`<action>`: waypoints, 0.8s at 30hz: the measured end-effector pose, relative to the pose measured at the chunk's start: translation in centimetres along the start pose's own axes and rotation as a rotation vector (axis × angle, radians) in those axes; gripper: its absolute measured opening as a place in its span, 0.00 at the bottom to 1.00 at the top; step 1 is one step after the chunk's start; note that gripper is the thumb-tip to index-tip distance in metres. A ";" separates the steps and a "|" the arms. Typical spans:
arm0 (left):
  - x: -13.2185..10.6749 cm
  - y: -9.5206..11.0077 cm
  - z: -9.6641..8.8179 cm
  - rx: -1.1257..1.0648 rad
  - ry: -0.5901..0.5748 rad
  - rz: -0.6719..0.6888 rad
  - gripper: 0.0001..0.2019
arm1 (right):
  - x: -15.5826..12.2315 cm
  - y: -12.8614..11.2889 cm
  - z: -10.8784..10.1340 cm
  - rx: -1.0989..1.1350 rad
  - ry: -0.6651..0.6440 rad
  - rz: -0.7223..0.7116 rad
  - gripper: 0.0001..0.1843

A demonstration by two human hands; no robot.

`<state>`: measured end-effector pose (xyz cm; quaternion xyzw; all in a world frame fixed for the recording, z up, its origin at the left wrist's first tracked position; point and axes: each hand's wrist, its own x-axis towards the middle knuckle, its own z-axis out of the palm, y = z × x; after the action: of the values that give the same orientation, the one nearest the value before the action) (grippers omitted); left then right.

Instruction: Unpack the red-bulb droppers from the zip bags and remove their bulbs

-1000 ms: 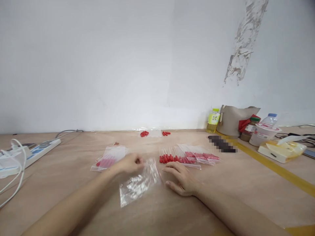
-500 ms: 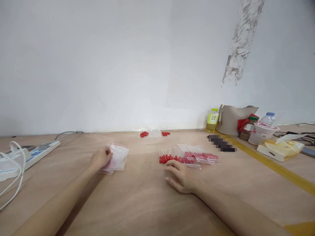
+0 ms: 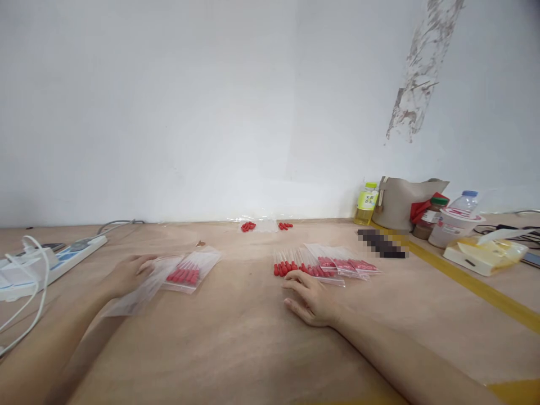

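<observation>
Between its fingertips my left hand grips the edge of a clear plastic bag, raised at the left and seemingly empty. Just right of it lies another clear bag holding several sticks with red ends. Resting on the table, my right hand is open, its fingers loosely apart. Its fingertips are close to a row of pale sticks with red bulb-like ends. Overlapping those sticks on the right are clear bags with more red-ended sticks inside.
Small red pieces lie on clear plastic by the wall. A white power strip with cables stands left. At right are a yellow-capped bottle, a grey bag, a jar, a cup and a tissue pack.
My left hand has moved left and nearer, drawing a clear bag away and uncovering the bag of red-ended sticks beneath. The right hand has stayed in place.
</observation>
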<state>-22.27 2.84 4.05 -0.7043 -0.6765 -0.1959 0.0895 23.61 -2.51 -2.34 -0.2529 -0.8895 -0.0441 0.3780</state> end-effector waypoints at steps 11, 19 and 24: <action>-3.3 6.1 3.0 -0.095 -0.179 0.566 0.17 | 0.0 0.2 0.2 -0.015 -0.002 -0.013 0.15; -6.8 19.1 5.1 -0.221 -0.114 0.657 0.16 | 0.2 0.0 0.1 -0.083 -0.004 -0.007 0.08; -8.0 21.4 5.1 -0.433 -0.095 0.617 0.18 | 0.2 0.1 0.1 -0.088 -0.019 -0.011 0.05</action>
<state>-0.44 -4.02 -0.75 -0.8857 -0.3791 -0.2654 -0.0381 23.47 -2.31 -2.33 -0.2648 -0.8917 -0.0828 0.3577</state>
